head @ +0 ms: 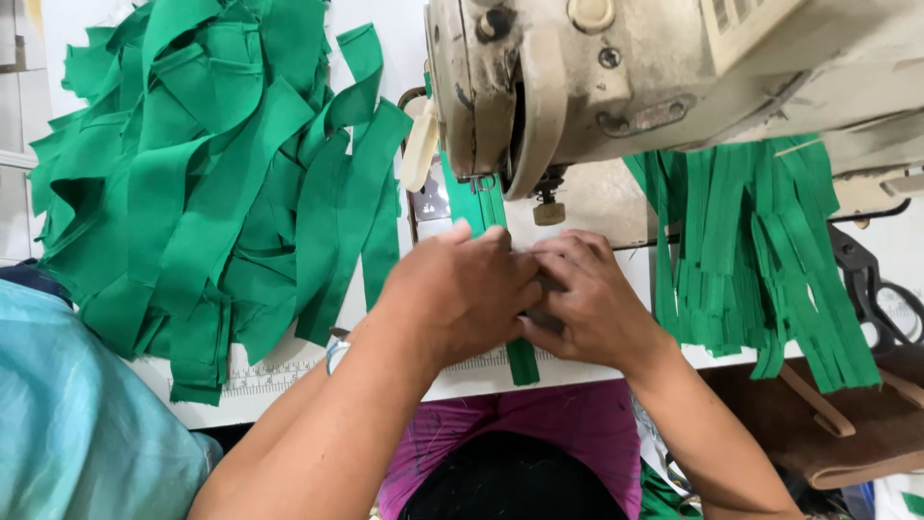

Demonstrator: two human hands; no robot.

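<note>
white table point(616, 371) — sewing machine point(616, 77) | loose green strips point(192, 193) | folded green strips point(760, 250) | scissors point(881, 289)

We're seeing both forearms bare, no sleeves. Left hand point(462, 289) and right hand point(587, 308) are showing no gloves or rings. Something small and pale, maybe a band, is sitting at the left wrist; can't tell what. We're wearing a magenta-purple garment point(539, 424) over the lap.
</note>
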